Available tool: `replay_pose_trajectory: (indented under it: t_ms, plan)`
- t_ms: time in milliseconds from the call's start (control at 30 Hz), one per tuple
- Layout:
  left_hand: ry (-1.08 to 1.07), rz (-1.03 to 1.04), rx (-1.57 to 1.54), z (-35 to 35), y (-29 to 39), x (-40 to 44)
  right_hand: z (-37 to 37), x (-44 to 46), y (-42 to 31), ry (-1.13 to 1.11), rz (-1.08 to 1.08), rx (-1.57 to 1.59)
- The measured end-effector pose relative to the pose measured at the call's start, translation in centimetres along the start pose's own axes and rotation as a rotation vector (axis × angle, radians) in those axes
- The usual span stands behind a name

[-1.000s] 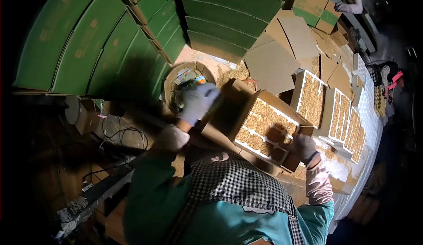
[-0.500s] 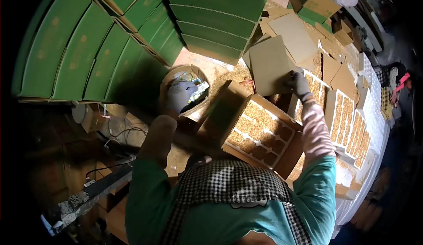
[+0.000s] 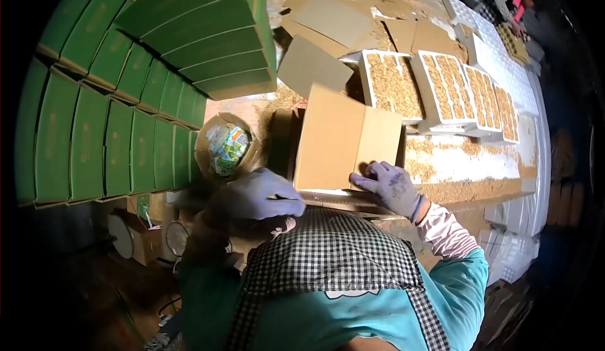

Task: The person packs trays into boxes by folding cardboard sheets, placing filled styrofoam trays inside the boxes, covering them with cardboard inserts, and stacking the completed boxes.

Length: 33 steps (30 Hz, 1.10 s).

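Cardboard flaps (image 3: 334, 140) lie over the box in front of me, hiding what is inside. My right hand (image 3: 394, 190), in a stained grey glove, rests on the lower right flap with its fingers spread a little. Beside the box's left corner is my left hand (image 3: 261, 194), gloved too; its fingers are blurred, and whether they hold anything cannot be made out. A round bin (image 3: 200, 152) with colourful packets (image 3: 230, 149) stands just beyond my left hand.
Green boxes (image 3: 120, 143) are stacked high at the left and back. White trays (image 3: 394, 86) of brown granular material stand to the right. Loose cardboard sheets (image 3: 312, 67) lie behind the box. A person (image 3: 504, 4) is at the far right.
My left hand has come out of the bin to the box's left corner. My right hand has left the grey sheet for the box, whose flaps now cover the filled tray. The view has shifted.
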State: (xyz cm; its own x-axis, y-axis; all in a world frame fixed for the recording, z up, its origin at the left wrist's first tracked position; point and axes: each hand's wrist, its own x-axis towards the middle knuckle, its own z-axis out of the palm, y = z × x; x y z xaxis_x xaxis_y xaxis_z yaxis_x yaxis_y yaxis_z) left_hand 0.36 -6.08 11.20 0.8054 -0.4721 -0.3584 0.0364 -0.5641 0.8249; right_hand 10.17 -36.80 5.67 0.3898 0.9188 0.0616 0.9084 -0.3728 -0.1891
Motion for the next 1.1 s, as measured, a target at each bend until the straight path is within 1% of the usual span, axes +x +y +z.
replay_pose_trajectory:
  t_ms: [67, 100, 133, 167, 200, 233, 267, 300, 333, 367, 400, 433, 500, 533, 567, 600, 633, 700, 733, 767, 800, 833, 867, 900, 933, 967, 1000, 1033, 1067, 1100]
  plan:
    - [0.323, 0.437, 0.034, -0.4, 1.0, -0.7, 2.0, -0.6, 0.4, -0.190, 0.029, 0.129]
    - [0.301, 0.304, 0.071, -0.9, 2.0, 1.1, 2.4, 0.0, 0.9, -0.290, 0.033, 0.192]
    - [0.480, 0.373, 0.399, 0.3, 1.8, 3.5, 1.9, 1.0, 0.6, -0.452, 0.133, 0.155]
    - [0.655, 0.441, 0.729, 1.9, 0.2, 5.9, 3.0, 1.1, 1.2, -0.528, 0.152, 0.169]
    - [0.648, 0.451, 0.737, 3.6, -2.3, 7.3, 5.1, 1.0, 2.2, -0.530, 0.131, 0.206]
    - [0.513, 0.295, 0.986, 5.7, -4.9, 8.5, 6.4, 0.8, 2.8, -0.538, 0.107, 0.242]
    - [0.374, 0.128, 1.221, 6.6, -6.1, 9.2, 4.6, 0.5, 2.2, -0.412, 0.132, 0.150]
    - [0.386, 0.130, 1.227, 5.8, -6.0, 9.2, 1.2, 0.3, 1.3, -0.284, 0.152, 0.053]
    - [0.358, 0.342, 0.922, 4.5, -6.3, 8.5, -2.1, -0.2, 1.0, -0.204, 0.267, 0.185]
    - [0.319, 0.535, 0.607, 3.3, -6.5, 7.3, -3.6, -1.7, 0.9, 0.092, 0.441, 0.531]
    - [0.473, 0.476, 0.762, 2.0, -5.7, 5.4, -4.9, -2.8, 1.8, 0.137, 0.627, 0.491]
    - [0.482, 0.467, 0.764, 1.9, -6.7, 4.7, -5.6, -3.5, 2.7, 0.181, 0.808, 0.449]
    - [0.787, 0.044, -0.100, 2.6, -9.4, 4.1, -0.6, -4.1, 5.3, -0.017, 0.633, 0.377]
    - [0.561, -0.110, -0.770, 3.4, -9.4, 4.8, 0.9, -2.3, 4.4, -0.030, 0.609, 0.870]
    - [0.327, -0.137, -0.940, 4.1, -10.2, 5.6, 4.9, -0.9, 4.1, -0.056, 0.377, 0.334]
    - [0.262, -0.146, -0.823, 5.7, -12.8, 9.0, 5.4, -0.1, 3.5, -0.093, 0.375, 0.283]
    - [0.620, -0.147, -0.509, 8.3, -13.4, 11.6, 5.8, 0.8, 3.0, -0.121, 0.370, 0.234]
    - [0.737, -0.164, -0.315, 8.4, -12.3, 11.3, 6.6, -1.2, 4.7, 0.315, 0.379, 0.317]
    - [0.796, -0.182, -0.217, 8.5, -11.8, 11.2, 8.7, -2.8, 5.7, 0.418, 0.482, 0.279]
    - [0.769, -0.120, -0.177, 7.7, -11.3, 10.5, 10.1, -3.4, 5.4, 0.424, 0.585, 0.577]
    - [0.815, -0.124, -0.175, 6.9, -12.0, 10.1, 11.4, -3.9, 5.1, 0.464, 0.701, 0.865]
    - [0.664, -0.054, -0.376, 6.3, -13.1, 9.6, 12.0, -2.9, 3.8, 0.339, 0.795, 1.485]
    - [0.502, 0.025, -0.569, 5.9, -13.6, 9.3, 9.8, -1.2, 2.2, 0.402, 0.743, 1.489]
    - [0.530, 0.033, -0.564, 5.4, -13.5, 9.0, 6.6, 0.1, 0.3, 0.472, 0.694, 1.494]
    - [0.490, 0.055, -0.692, 4.8, -12.9, 8.7, 4.5, 1.5, -0.6, 0.539, 0.730, 1.511]
    - [0.442, 0.081, -0.812, 3.2, -11.1, 7.9, 4.5, 1.8, -0.2, 0.600, 0.782, 1.566]
    - [0.518, 0.128, -0.495, 0.7, -9.5, 6.7, 3.6, 2.0, 0.8, 0.645, 0.710, 1.652]
    - [0.584, 0.207, -0.416, -2.2, -10.8, 6.4, 1.8, 2.4, 1.7, 0.689, 0.635, 1.735]
    - [0.888, 0.334, -0.444, -5.1, -10.7, 5.4, 3.1, 1.9, 5.2, 0.726, 0.736, 1.756]
    - [1.240, 0.376, -0.480, -10.0, -9.3, 3.8, -1.0, 3.1, 4.6, 0.862, 0.725, 1.721]
